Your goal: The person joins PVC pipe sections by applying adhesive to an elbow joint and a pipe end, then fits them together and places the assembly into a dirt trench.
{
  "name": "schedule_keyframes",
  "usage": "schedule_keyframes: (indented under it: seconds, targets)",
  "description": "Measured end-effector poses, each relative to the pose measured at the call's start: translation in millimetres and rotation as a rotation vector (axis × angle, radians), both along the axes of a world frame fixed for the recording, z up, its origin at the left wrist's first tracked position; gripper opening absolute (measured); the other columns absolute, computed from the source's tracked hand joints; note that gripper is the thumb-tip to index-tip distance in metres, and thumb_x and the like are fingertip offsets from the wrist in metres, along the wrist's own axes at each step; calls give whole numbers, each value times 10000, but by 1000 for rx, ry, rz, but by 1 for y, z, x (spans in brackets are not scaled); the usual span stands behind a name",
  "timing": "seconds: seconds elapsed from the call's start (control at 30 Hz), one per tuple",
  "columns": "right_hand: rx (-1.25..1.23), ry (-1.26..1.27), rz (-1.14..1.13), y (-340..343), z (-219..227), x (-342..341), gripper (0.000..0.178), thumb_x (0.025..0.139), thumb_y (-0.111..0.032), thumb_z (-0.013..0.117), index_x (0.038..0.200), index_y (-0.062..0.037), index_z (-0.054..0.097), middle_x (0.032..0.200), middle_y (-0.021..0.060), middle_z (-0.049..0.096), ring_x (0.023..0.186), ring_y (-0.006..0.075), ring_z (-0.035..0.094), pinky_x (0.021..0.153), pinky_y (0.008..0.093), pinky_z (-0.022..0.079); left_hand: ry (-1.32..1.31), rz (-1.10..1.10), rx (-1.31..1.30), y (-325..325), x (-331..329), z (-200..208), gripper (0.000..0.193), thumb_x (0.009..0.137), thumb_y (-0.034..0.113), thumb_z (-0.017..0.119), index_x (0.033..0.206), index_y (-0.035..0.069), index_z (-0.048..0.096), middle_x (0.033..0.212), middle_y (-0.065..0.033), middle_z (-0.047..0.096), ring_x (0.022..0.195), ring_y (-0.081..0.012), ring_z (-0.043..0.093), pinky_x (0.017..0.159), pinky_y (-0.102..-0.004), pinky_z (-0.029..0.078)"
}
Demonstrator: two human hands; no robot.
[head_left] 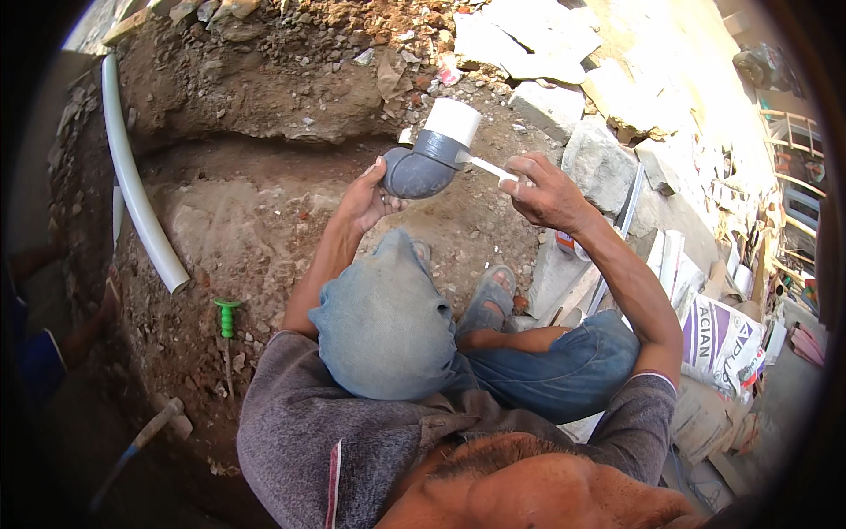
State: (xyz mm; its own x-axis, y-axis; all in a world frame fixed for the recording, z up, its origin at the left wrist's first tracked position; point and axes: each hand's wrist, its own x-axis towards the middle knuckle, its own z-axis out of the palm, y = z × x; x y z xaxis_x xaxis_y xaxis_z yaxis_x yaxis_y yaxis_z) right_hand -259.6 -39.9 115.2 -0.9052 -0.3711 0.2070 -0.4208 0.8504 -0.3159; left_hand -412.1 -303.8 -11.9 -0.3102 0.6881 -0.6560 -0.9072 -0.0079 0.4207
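My left hand [368,196] grips a grey plastic pipe elbow [418,175] from its left side and holds it above the ground. A short white pipe piece [455,118] sticks up from the elbow's upper socket. Between the fingers of my right hand [548,190] is a thin white stick [487,167]. Its far end meets the elbow's collar, just below the white piece; whether it carries bristles is too small to tell. Partly hidden behind my right forearm stands a small red, blue and white container [568,242].
A long white pipe [137,185] lies curved at the left. Below it are a green-handled tool [227,324] and a hammer [157,423]. Broken stone slabs [599,166] and a printed bag [718,339] line the right side. Another person's leg [88,326] shows at the left edge.
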Motion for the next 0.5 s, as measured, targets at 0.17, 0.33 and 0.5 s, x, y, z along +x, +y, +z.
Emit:
schedule_keyframes:
  seconds: [0.17,0.33,0.5]
  targets:
    - [-210,-40,-224,2,-3,8,369,671,-20,683,1007,-85,543,1060,101,505,933,290,522,761,367,482,-69,32,106,-10,-1,-12,489,969,442,345,1280,72,420,1100,-159,541,790,-225,567,633,-359,537]
    - [-224,63,-145,-11,7,-10,406,666,1,698,1020,-105,530,1067,102,486,958,291,513,776,382,469,-206,53,242,-4,3,-6,507,948,464,388,1283,83,411,1147,-152,530,887,-245,582,665,-377,545]
    - [-126,14,-133,10,-13,-1,400,661,21,695,1004,-96,526,1077,109,472,990,303,502,803,403,455,-260,90,321,2,10,-6,506,943,465,400,1284,91,403,1172,-159,523,962,-261,589,698,-382,551]
